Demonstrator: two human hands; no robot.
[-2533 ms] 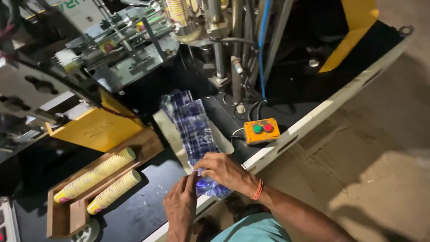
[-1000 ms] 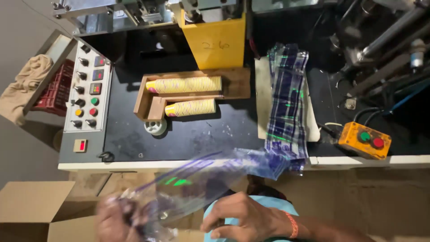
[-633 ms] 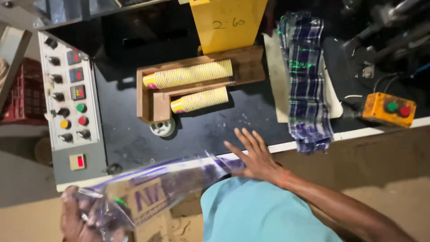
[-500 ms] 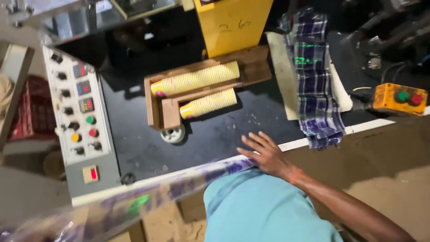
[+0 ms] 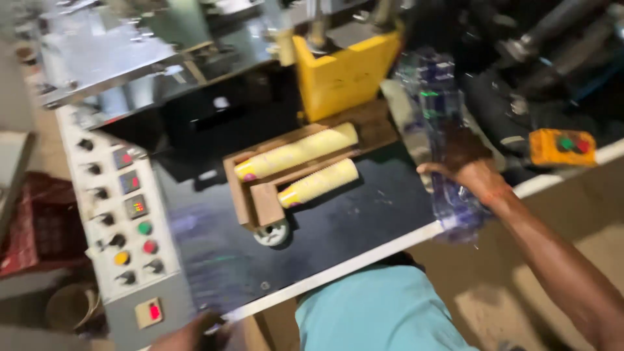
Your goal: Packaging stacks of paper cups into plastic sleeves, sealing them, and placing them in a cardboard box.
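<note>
The right hand (image 5: 465,162) has swung from the near edge to the pile of clear printed bags (image 5: 437,123) far right—fingers hidden; left hand (image 5: 195,333), blurred, grips one bag (image 5: 214,260).

I am stretching my right hand (image 5: 463,162) forward, arm extended, while my left hand (image 5: 195,331) is hanging low, blurred.

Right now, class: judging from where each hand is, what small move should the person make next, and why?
Probably close the right hand on the stack of clear printed bags and lift one off. That hand already rests on the stack at the table's right side, while the left hand sits low at the table's front edge with a blurred clear sleeve above it. Motion blur hides the exact grip.
</note>
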